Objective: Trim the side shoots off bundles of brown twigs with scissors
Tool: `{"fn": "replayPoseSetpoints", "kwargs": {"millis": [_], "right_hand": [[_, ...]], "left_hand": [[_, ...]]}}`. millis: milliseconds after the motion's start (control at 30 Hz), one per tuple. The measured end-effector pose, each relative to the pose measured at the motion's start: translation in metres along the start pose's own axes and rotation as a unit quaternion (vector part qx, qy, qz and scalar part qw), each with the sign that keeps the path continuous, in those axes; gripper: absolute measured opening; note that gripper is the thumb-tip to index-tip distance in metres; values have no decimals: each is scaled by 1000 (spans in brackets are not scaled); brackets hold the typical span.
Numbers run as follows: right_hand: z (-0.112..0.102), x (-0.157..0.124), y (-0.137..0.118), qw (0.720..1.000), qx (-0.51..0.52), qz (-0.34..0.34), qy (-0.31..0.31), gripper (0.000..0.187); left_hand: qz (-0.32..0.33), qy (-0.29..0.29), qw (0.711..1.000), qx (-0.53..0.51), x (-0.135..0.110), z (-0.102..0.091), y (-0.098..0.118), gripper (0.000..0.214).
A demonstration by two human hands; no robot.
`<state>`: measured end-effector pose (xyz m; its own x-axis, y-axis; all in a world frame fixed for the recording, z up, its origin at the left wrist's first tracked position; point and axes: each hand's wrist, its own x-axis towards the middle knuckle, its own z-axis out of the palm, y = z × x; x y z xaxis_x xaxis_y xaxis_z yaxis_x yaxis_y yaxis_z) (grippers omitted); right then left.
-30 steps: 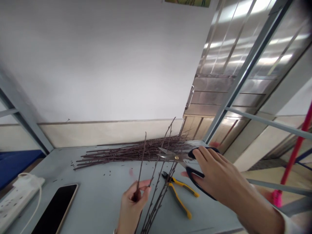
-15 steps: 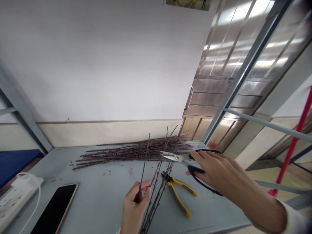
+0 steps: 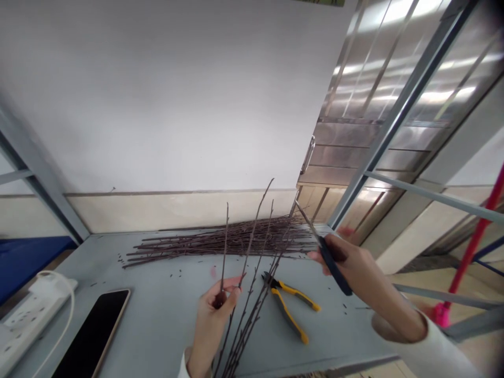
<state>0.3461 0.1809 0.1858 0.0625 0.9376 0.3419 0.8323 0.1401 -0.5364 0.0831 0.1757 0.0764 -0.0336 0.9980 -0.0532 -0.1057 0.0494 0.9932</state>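
Note:
My left hand (image 3: 214, 320) pinches a small bundle of thin dark twigs (image 3: 252, 273) that stand upright and fan out above the grey table (image 3: 165, 320). My right hand (image 3: 348, 262) is closed round the dark handles of a pair of scissors (image 3: 315, 239), lifted off the table with the blades pointing up and to the left, close to the twig tips. A larger pile of the same twigs (image 3: 220, 242) lies along the back of the table.
Yellow-handled pliers (image 3: 289, 307) lie on the table between my hands. A black phone (image 3: 94, 333) and a white power strip (image 3: 27, 315) with its cable sit at the left. A metal frame post (image 3: 394, 121) and a pink pole (image 3: 478, 236) stand at the right.
My right hand has picked the scissors up from the table and turned them blades-up. The twigs in my left hand have risen slightly.

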Motion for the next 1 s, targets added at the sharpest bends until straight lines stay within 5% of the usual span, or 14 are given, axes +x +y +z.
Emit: {"fn": "replayPoseSetpoints", "kwargs": {"millis": [133,333,467,600,1000], "right_hand": [[32,-9,-11,971,226,46,-59,36],[70,-8,-39,899,427,84,-49,34],[77,1,-54,861,500,94,4,33],[75,11,-60,827,553,95,-15,32],[81,23,-71,784,616,55,-47,26]], "left_hand": [[4,2,1000,-2,-1,3,2,42],[15,19,999,36,-12,13,15,33],[21,27,997,62,-19,18,22,27],[17,20,998,55,-18,17,20,29],[-61,-95,981,-155,-5,-4,-1,43]]}}
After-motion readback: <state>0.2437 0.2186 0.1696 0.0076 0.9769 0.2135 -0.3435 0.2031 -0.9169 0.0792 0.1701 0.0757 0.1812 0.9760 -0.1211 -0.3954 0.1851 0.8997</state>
